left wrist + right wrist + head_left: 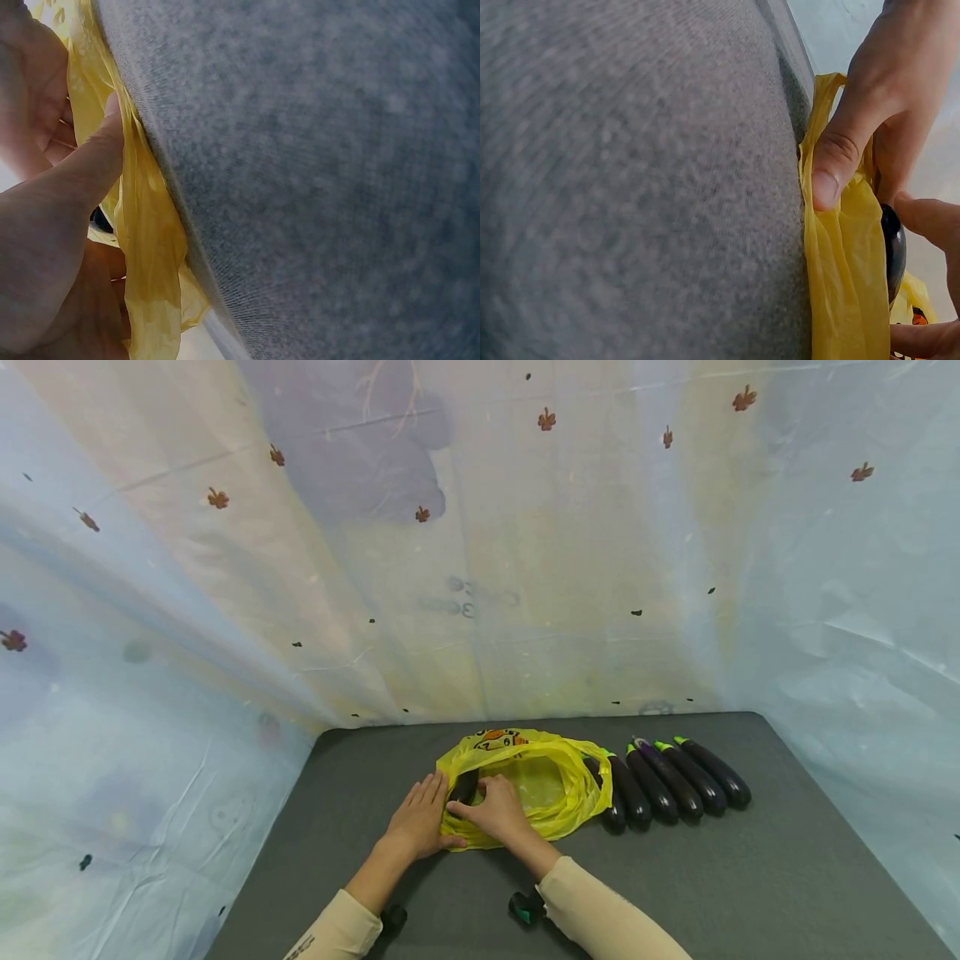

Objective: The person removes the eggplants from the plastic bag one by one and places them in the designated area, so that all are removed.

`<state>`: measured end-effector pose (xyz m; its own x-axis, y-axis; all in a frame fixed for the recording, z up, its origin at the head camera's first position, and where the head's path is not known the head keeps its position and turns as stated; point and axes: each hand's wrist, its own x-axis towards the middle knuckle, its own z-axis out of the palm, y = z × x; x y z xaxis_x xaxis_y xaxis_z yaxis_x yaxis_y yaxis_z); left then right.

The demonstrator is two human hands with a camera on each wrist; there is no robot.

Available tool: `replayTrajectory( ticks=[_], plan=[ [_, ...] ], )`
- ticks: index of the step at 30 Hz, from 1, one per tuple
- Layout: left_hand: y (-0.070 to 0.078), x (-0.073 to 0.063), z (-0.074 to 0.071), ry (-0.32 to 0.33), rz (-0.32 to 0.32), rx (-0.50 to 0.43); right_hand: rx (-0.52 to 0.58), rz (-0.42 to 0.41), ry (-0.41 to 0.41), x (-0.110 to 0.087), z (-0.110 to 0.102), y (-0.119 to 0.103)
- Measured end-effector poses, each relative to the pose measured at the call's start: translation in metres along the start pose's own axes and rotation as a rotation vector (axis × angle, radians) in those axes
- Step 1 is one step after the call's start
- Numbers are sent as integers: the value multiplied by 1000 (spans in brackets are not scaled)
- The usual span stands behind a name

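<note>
A yellow plastic bag (pixel 577 777) lies on the grey table with its mouth spread wide. Inside its left part is a dark eggplant (pixel 465 787), which my right hand (pixel 498 810) grips between thumb and fingers. Against the bag's left side rests my left hand (pixel 417 818), its fingers straight and its thumb (pixel 832 176) pressing the near rim. In the right wrist view a shiny bit of the eggplant (pixel 893 251) shows between both hands. Most of the bag's inside is hidden from the wrist views.
Right of the bag, several eggplants (pixel 678 781) with green stem ends lie side by side in a row, the nearest partly behind the bag's edge. The grey table (pixel 720 877) has rounded far corners. A patterned plastic curtain (pixel 570 568) hangs behind and beside it.
</note>
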<state>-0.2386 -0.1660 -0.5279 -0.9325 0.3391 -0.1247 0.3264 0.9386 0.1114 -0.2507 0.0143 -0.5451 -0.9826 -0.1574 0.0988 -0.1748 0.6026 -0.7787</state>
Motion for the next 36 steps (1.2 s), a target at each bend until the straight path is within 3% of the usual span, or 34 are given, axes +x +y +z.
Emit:
replayTrajectory(
  ticks=[11,23,36],
  plan=[
    [-1,1,1,0,-2,-1,-29,2,0,-2,-2,0],
    [-1,2,2,4,-2,-2,12,-4,-25,-6,-11,0],
    [0,1,2,15,7,10,56,-62,-23,-8,-19,7]
  ],
)
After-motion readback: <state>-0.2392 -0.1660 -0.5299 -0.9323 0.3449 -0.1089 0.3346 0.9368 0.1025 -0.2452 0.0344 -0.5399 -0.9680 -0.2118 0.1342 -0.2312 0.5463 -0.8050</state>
